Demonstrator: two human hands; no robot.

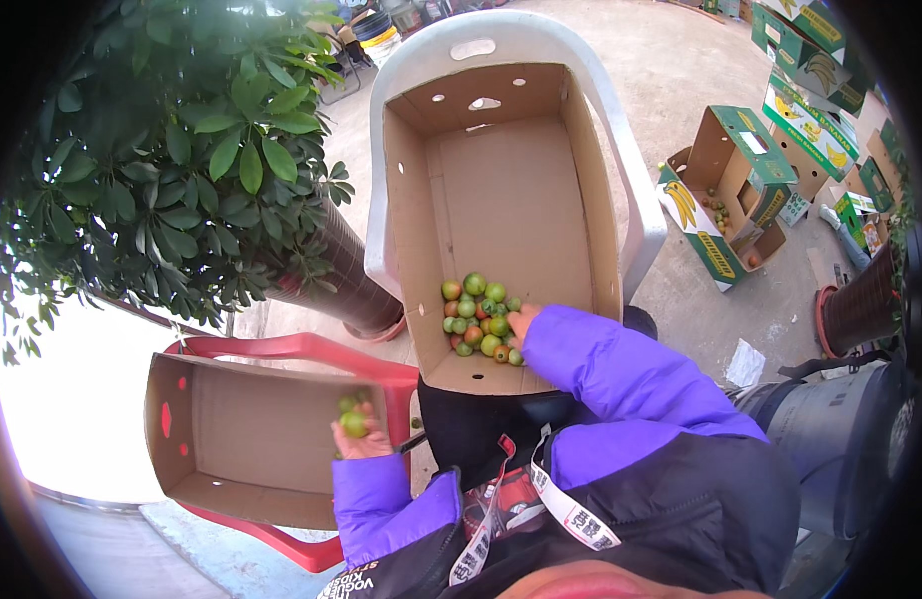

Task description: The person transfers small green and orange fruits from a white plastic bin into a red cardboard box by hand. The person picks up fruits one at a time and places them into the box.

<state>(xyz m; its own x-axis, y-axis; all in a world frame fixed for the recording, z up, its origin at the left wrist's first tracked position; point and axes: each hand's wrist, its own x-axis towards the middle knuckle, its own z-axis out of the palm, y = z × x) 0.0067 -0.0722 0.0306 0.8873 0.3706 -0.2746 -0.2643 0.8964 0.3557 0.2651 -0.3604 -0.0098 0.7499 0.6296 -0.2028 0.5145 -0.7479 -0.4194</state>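
A cardboard box (506,202) rests on a white plastic chair (640,232) in front of me. Green and reddish tomatoes (472,318) are heaped in its near end. My right hand (522,323) reaches in at the right side of this heap, fingertips against the tomatoes; whether it grips one is hidden. To the left, my left hand (360,438) holds green tomatoes (353,421) over the right end of a second cardboard box (259,427). That box sits on a red plastic chair (304,346).
A leafy potted plant (236,150) stands at the left, its pot (349,262) close to both chairs. On the concrete floor at right are banana cartons (809,123), one open carton (730,187) with tomatoes inside. A grey cylindrical container (813,442) is beside me on the right.
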